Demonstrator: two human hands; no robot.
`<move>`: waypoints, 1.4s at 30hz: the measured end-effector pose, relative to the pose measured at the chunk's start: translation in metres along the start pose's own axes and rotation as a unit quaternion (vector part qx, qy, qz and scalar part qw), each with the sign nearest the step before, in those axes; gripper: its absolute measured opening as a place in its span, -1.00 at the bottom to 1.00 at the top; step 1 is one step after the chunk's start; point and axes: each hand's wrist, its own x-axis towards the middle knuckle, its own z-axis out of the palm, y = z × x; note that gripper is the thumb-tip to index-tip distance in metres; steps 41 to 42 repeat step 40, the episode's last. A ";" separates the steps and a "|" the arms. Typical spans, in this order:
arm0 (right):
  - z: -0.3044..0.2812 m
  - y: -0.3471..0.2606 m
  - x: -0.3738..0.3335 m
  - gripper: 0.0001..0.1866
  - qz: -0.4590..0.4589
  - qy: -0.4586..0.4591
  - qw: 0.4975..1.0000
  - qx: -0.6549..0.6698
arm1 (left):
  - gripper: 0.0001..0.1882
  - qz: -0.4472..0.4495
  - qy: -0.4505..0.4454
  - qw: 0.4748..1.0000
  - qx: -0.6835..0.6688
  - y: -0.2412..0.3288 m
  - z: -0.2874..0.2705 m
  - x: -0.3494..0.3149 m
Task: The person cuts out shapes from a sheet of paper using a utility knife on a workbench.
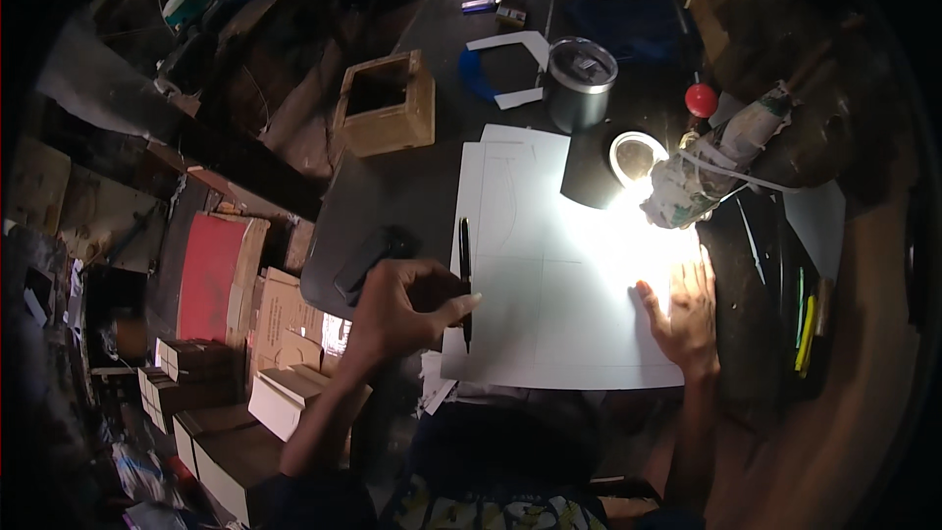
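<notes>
A white sheet of paper (535,304) with faint pencil-like lines, one curved, lies on the dark table before me. Another sheet's edge shows beneath it at the left. My left hand (407,309) pinches a slim black pen (465,245) between thumb and fingers, upright along the paper's left edge. Flat on the sheet's right side rests my right hand (684,314), fingers stretched away from me and thumb apart. Bright lamp light washes out the paper near its fingertips.
A wrapped lamp arm (726,157) reaches over the paper from the right. Behind the sheet stand a steel tumbler (579,88) and an open wooden box (392,128). Yellow and green pens (806,334) lie at the right; cardboard boxes (226,451) sit lower left.
</notes>
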 end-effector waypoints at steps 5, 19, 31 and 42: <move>0.005 0.005 -0.005 -0.30 0.014 0.002 1.000 0.002 | -0.72 0.010 0.001 1.000 0.006 -0.028 0.025 0.003; 0.010 0.002 -0.003 -0.33 0.036 -0.013 0.999 -0.010 | -0.50 0.175 0.043 0.980 0.085 -0.042 0.007 0.028; -0.018 0.017 -0.013 -0.53 0.049 0.179 0.979 0.080 | 0.16 0.289 -0.004 0.909 0.299 -0.048 0.008 0.047; -0.035 0.184 -0.119 -0.73 0.337 0.309 0.882 0.112 | 0.22 0.298 -0.039 0.907 0.296 -0.063 0.018 0.059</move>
